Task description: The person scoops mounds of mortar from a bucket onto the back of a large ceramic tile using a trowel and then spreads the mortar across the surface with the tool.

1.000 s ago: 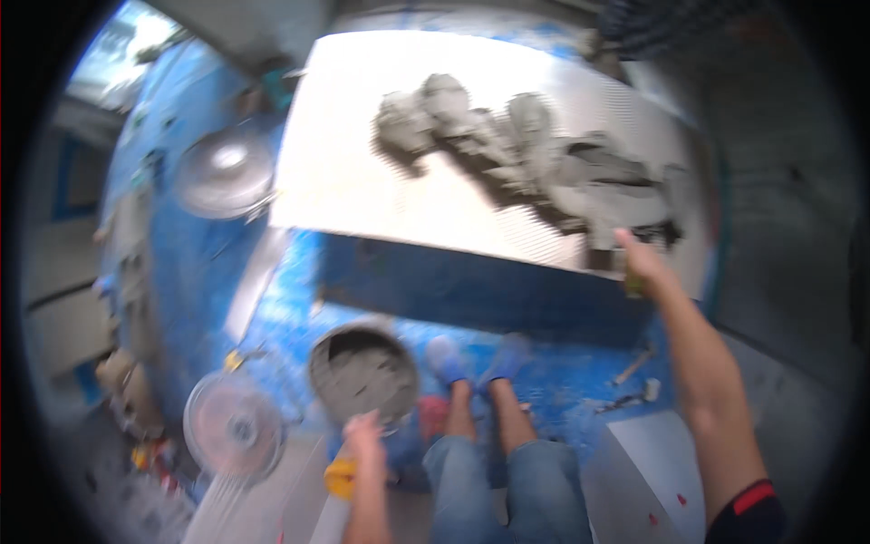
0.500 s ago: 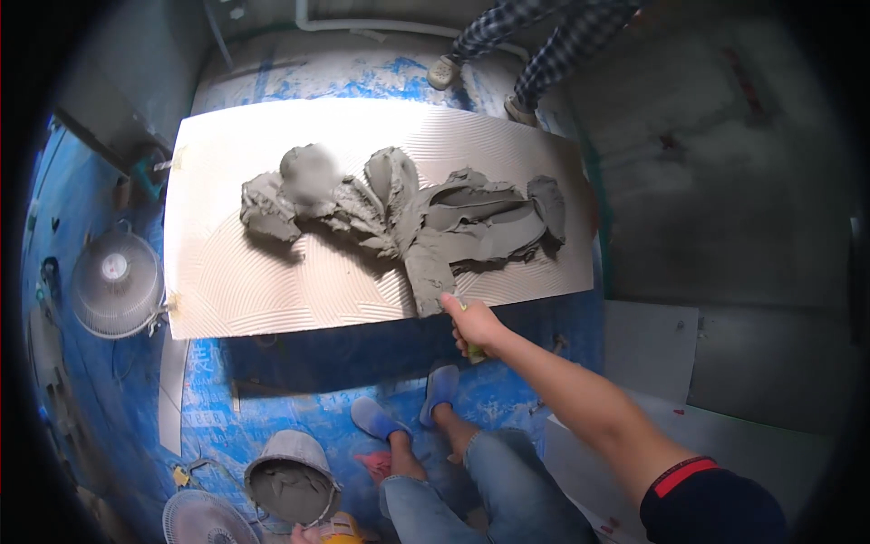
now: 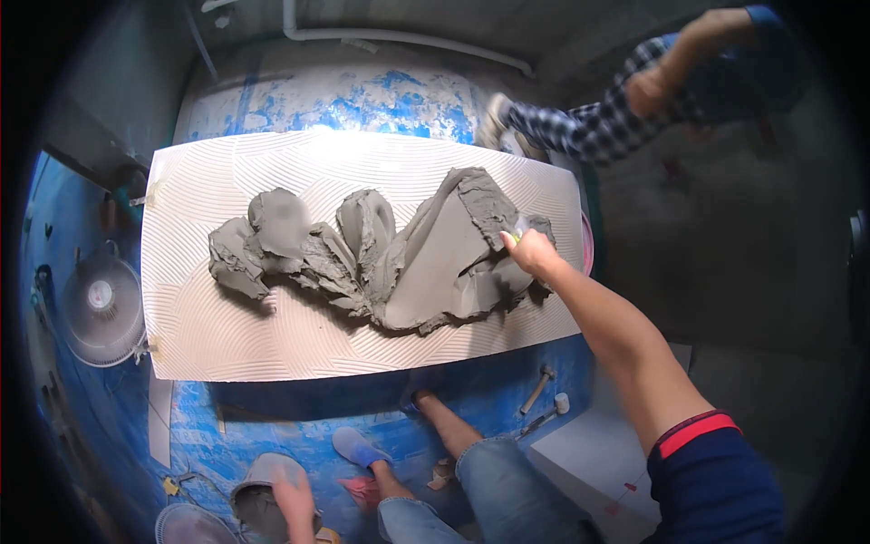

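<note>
A large white ribbed tile [image 3: 227,344] lies flat on a blue floor, with a thick heap of grey mortar [image 3: 426,263] across its middle. My right hand [image 3: 533,251] is at the heap's right end, shut on a trowel [image 3: 517,238]. Only a yellow-green bit of the trowel shows, and its blade is hidden in the mortar. My left hand [image 3: 295,501] is low in the view, over a grey bucket of mortar [image 3: 254,494] by my legs. Its grip is unclear.
Another person in checked trousers [image 3: 598,122] stands beyond the tile's far right corner. A white fan [image 3: 100,304] sits on the floor at left. A mallet [image 3: 551,412] and a hammer [image 3: 536,390] lie near a white slab [image 3: 589,458] at lower right.
My right hand has moved from the tile's near edge up to the right end of the mortar heap, which now looks smoothed there. My left hand stays by the bucket.
</note>
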`<state>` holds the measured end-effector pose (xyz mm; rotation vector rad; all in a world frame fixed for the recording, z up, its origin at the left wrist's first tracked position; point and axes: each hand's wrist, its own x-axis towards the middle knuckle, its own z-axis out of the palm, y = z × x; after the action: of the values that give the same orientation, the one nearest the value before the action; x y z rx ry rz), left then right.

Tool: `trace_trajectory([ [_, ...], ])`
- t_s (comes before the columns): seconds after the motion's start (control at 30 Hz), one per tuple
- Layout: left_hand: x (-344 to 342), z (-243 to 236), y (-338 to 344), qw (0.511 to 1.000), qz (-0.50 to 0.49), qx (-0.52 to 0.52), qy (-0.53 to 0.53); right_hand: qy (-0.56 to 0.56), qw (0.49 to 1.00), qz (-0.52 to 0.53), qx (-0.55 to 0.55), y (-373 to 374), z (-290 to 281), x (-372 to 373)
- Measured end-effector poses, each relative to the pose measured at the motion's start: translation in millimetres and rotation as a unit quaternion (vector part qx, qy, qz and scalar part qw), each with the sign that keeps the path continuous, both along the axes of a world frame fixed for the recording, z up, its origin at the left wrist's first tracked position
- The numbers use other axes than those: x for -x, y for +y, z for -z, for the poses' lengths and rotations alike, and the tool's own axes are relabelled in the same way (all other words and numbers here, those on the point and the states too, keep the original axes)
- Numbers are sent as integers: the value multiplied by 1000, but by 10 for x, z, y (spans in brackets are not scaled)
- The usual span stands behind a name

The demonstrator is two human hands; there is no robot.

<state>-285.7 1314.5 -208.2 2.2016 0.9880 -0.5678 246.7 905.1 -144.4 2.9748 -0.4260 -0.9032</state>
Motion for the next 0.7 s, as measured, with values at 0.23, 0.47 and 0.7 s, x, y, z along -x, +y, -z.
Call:
trace_trajectory([
  [0.23, -2664, 404, -93, 989, -41, -114, 83, 104, 971, -208, 49, -728, -112, 485],
  [0.47, -3148, 632, -432, 956, -42, -156, 244, 145, 980, 106, -91, -1045, -339, -37],
  [0.7, -2963, 789, -305, 961, -10, -180, 210, 98, 936, -332, 60, -2445, -165, -111],
])
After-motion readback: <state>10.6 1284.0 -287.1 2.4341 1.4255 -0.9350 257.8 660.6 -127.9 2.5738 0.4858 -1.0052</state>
